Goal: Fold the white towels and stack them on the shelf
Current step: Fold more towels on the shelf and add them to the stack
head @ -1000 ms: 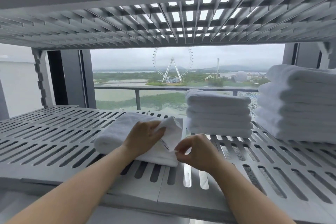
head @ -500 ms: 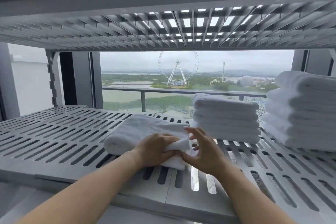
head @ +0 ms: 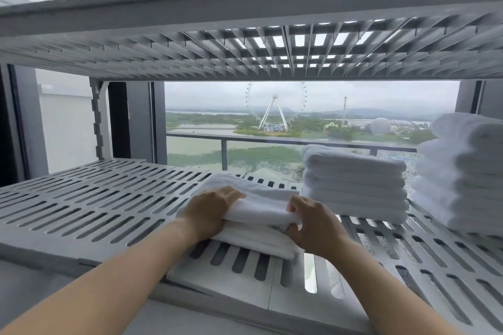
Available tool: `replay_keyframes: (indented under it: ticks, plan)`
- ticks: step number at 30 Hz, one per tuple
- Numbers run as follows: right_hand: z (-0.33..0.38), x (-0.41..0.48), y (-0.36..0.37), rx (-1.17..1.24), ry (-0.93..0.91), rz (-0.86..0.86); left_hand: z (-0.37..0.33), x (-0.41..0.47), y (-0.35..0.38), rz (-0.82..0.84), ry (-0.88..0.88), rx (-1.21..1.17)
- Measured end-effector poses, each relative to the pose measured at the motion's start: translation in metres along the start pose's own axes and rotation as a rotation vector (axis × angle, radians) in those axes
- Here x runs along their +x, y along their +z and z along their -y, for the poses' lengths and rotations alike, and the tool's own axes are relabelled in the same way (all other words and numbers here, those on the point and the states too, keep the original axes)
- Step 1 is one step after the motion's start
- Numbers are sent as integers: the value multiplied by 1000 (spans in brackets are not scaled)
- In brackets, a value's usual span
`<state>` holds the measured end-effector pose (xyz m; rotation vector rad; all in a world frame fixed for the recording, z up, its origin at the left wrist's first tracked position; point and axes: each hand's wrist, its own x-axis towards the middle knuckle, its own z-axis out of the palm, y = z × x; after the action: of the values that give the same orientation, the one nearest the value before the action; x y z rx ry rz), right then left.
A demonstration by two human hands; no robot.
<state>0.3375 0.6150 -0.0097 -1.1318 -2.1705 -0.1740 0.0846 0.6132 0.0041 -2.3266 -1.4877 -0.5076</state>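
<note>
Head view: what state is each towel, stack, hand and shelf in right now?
Towel: folded, lying on the shelf, gripped at its front edge.
Left hand: grip closed on the towel's upper fold.
Right hand: grip pinching the towel's right end.
Middle stack: folded, neat, untouched.
Right stack: folded, taller, untouched.
Shelf: slotted, bare on the left.

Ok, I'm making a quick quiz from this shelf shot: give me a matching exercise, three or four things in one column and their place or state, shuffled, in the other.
Things:
1. folded towel
2. middle stack
3. tall stack
4. left hand

Places or states:
A. at the far right edge of the shelf
B. gripped at both ends, lying on the slats
C. just right of the right hand
D. clasping the towel's left end

Pairs: 1-B, 2-C, 3-A, 4-D
</note>
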Motion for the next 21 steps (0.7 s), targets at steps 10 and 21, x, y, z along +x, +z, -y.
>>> replay_keyframes:
  ticks: [10,21]
  plan:
    - [15,20,1,-286,7,226,8,7,0,93,239,116]
    - [54,12,17,-303,109,229,35,-27,-7,-100,-198,-166]
